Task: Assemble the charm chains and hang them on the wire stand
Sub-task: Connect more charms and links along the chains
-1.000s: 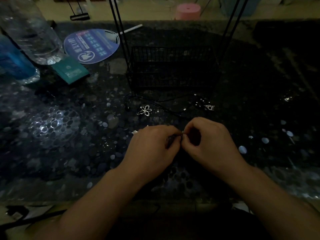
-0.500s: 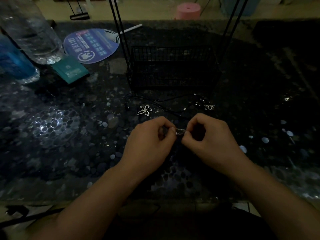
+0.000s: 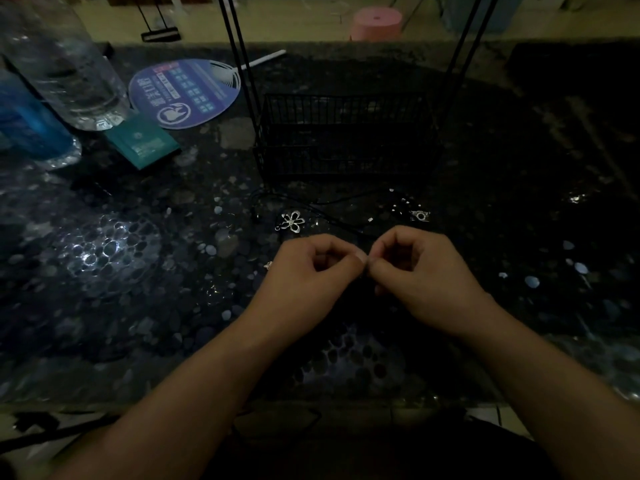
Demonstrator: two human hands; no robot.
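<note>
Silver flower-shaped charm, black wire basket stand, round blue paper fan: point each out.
Silver flower-shaped charm [image 3: 293, 221], head view, on the flower's centre.
Black wire basket stand [image 3: 346, 114], head view, on the basket's back wall.
Round blue paper fan [image 3: 187, 93], head view, on the printed face.

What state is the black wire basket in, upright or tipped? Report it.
Upright: the black wire basket stands flat on the dark pebble-patterned table, open side up.

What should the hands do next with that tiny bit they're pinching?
Probably finish joining it. Left hand and right hand pinch something tiny together; the flower charm lies loose, and nothing visibly hangs on the wire stand.
</note>
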